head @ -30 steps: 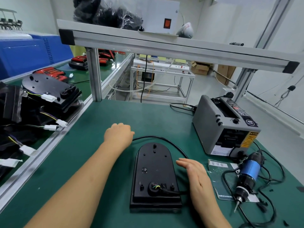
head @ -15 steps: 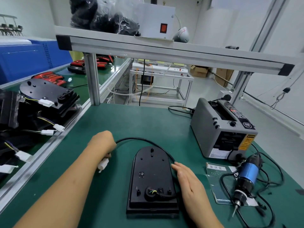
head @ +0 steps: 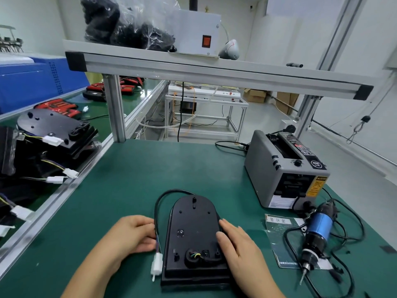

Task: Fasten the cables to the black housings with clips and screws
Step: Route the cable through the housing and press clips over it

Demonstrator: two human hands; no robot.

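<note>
Gripping the black cable (head: 155, 208) in the left hand (head: 133, 233), just left of the black housing (head: 194, 237), flat on the green mat (head: 129, 179). Resting the right hand (head: 238, 248), fingers straight, on the housing's right edge.

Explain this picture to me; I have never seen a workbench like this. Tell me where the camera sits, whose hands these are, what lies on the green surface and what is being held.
No machine is at work here: a person works with two bare hands. The camera is worn on their head and looks forward and down, so the arms enter from the bottom edge. On the green mat lies a black housing. A black cable loops round its top and ends in a white connector beside its left edge. The left hand grips that cable just above the connector. The right hand rests flat on the housing's right edge. To the right lie a blue electric screwdriver and a grey machine. More housings are piled at the left.
</note>
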